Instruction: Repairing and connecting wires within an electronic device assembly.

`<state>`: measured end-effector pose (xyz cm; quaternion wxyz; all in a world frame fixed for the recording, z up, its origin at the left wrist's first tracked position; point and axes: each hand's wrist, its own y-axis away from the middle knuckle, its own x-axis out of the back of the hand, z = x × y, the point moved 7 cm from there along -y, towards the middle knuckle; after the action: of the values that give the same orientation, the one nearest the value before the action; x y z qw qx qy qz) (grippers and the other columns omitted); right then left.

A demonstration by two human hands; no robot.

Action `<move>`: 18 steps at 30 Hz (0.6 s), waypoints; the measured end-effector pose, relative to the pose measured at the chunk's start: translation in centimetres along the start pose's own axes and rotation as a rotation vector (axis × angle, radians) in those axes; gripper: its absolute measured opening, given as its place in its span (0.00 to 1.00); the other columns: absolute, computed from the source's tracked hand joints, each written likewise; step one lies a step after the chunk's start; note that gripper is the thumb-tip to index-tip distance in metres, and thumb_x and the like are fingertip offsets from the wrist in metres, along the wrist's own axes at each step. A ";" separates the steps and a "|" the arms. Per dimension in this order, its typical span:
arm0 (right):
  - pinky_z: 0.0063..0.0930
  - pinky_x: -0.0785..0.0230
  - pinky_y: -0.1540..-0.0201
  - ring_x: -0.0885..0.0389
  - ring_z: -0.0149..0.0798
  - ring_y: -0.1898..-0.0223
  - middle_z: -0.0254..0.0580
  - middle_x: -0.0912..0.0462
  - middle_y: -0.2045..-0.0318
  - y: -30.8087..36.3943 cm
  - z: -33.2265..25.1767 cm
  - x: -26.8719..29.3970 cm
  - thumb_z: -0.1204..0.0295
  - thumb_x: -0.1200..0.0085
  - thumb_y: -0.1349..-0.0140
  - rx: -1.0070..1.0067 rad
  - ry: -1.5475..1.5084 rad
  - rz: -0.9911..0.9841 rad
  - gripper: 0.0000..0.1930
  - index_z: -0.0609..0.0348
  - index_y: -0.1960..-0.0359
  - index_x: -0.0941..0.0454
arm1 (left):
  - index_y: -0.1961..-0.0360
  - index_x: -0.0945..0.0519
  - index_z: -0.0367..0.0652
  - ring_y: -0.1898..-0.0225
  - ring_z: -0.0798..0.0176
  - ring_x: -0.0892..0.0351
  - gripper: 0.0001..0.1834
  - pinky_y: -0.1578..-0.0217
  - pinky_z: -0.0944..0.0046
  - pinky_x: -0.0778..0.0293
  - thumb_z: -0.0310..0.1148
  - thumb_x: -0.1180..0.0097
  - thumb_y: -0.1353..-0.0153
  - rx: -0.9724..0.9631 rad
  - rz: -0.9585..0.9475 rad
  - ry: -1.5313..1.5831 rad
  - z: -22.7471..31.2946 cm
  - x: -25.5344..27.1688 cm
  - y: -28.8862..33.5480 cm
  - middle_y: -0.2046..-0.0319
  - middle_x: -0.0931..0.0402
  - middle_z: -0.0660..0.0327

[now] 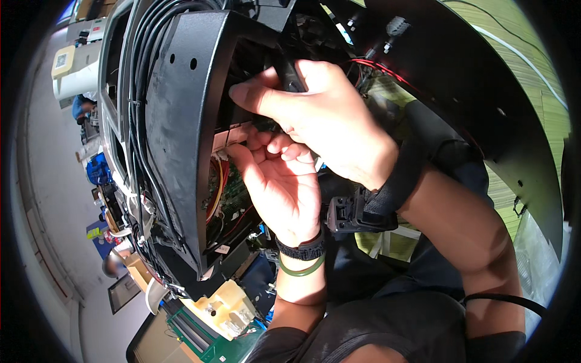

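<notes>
Both hands are inside the opening of a black metal housing (181,97). My right hand (339,121) is above, its fingers closed round a black, handle-like thing (292,75) whose far end is lost in shadow. Below it my left hand (284,187) has its palm turned up and its fingers curled. The left thumb lies against the edge of a pale pinkish strip (230,138); whatever those fingertips hold is hidden. Beneath the strip, red and yellow wires (219,190) run beside a green circuit board (233,196).
A bundle of black cables (140,103) runs along the housing's left side. A curved black panel (466,78) reaches across the upper right, with red wires (387,69) near it. A cream plastic part (221,308) and a green frame (193,336) stand at the lower left.
</notes>
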<state>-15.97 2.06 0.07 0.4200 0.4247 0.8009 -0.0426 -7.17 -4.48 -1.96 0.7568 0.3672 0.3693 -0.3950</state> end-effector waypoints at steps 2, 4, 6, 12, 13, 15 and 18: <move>0.12 0.35 0.84 0.26 0.20 0.82 0.33 0.20 0.78 0.4 0.3 0.0 0.72 0.44 0.39 0.008 -0.011 -0.009 0.06 0.61 0.65 0.21 | 0.58 0.27 0.40 0.66 0.71 0.32 0.19 0.64 0.70 0.29 0.46 0.51 0.35 -0.013 0.020 -0.012 0.2 -0.1 0.0 0.66 0.27 0.66; 0.13 0.34 0.77 0.27 0.19 0.77 0.32 0.21 0.75 1.0 0.6 0.3 0.66 0.45 0.37 0.043 0.011 -0.012 0.10 0.62 0.64 0.23 | 0.58 0.26 0.40 0.66 0.71 0.31 0.19 0.64 0.70 0.29 0.46 0.51 0.34 -0.010 0.022 0.011 -0.1 -0.3 0.2 0.66 0.26 0.66; 0.20 0.34 0.80 0.26 0.26 0.82 0.35 0.23 0.80 1.2 1.0 1.4 0.62 0.46 0.37 0.159 0.082 0.102 0.13 0.62 0.67 0.24 | 0.58 0.25 0.40 0.67 0.71 0.31 0.19 0.64 0.70 0.29 0.46 0.51 0.34 -0.011 0.023 0.032 -0.1 -0.2 0.4 0.66 0.25 0.65; 0.40 0.30 0.68 0.24 0.58 0.72 0.52 0.22 0.76 4.2 -1.3 3.3 0.63 0.56 0.32 0.354 0.607 0.192 0.14 0.63 0.65 0.26 | 0.55 0.24 0.40 0.66 0.70 0.29 0.18 0.63 0.69 0.30 0.44 0.51 0.34 0.018 0.011 0.037 0.3 0.7 0.9 0.59 0.21 0.64; 0.40 0.30 0.67 0.23 0.57 0.69 0.53 0.22 0.73 4.8 -2.3 3.5 0.64 0.55 0.34 0.559 0.729 0.231 0.13 0.63 0.63 0.26 | 0.51 0.25 0.39 0.66 0.70 0.29 0.18 0.63 0.68 0.30 0.42 0.50 0.34 0.012 -0.029 0.088 -0.1 -0.4 1.0 0.56 0.21 0.64; 0.31 0.31 0.58 0.21 0.48 0.61 0.52 0.21 0.65 5.9 -3.1 3.3 0.69 0.49 0.36 0.644 0.892 0.206 0.12 0.67 0.58 0.25 | 0.50 0.25 0.39 0.65 0.70 0.29 0.18 0.63 0.68 0.30 0.41 0.50 0.34 0.021 -0.037 0.085 -0.2 -0.7 1.2 0.57 0.21 0.64; 0.40 0.29 0.62 0.22 0.53 0.64 0.50 0.21 0.66 6.0 -2.7 2.9 0.65 0.50 0.38 0.737 0.917 0.136 0.11 0.60 0.60 0.24 | 0.48 0.26 0.39 0.65 0.70 0.29 0.19 0.62 0.68 0.29 0.40 0.49 0.35 0.045 -0.058 0.081 0.2 -0.5 1.6 0.59 0.21 0.64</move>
<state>-14.22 8.88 1.46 -0.1423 0.5679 0.8041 -0.1033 -5.90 -3.84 -1.02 0.7210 0.3888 0.4013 -0.4099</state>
